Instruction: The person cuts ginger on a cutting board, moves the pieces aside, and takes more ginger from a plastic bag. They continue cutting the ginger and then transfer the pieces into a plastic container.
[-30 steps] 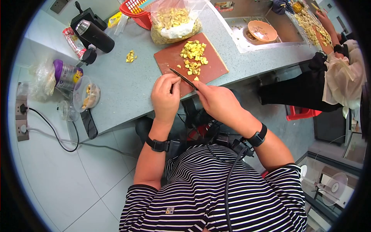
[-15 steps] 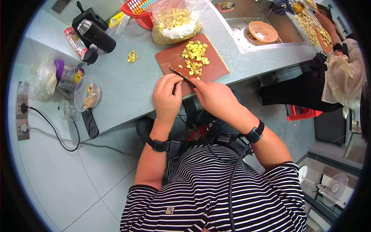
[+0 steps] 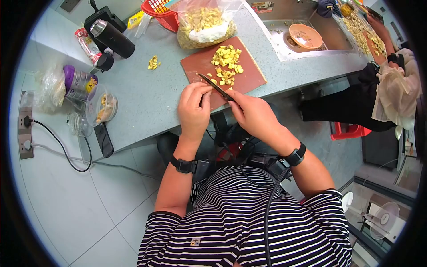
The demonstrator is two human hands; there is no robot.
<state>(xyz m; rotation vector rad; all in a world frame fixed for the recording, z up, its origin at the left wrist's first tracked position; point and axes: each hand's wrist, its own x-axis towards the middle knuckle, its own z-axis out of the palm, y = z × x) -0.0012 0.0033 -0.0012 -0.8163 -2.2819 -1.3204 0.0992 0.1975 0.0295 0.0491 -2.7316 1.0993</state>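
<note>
My right hand (image 3: 257, 115) grips a dark-bladed knife (image 3: 215, 86), its blade slanting up and left over the near part of the brown cutting board (image 3: 249, 73). Close beside the blade, my left hand (image 3: 194, 106) is closed, fingers bent and thumb drawn in. Whatever it may pinch is hidden. On the board lie chopped yellow pieces (image 3: 227, 57) that look like ginger. Behind them stands a clear plastic bag (image 3: 207, 26) full of similar pieces. A small heap of yellow bits (image 3: 154, 62) sits on the counter to the left.
A black thermos (image 3: 116, 41), a lidded tub (image 3: 105, 109) and a phone (image 3: 104, 140) are on the left. The red basket (image 3: 165, 18) stands behind. At right, the sink (image 3: 327, 33) holds an orange bowl (image 3: 306, 36); another person's hand (image 3: 376, 24) is beyond it.
The knife has turned so that more of its blade shows, and its tip sits slightly higher. My right hand has shifted a little right, while my left stays closed beside the blade.
</note>
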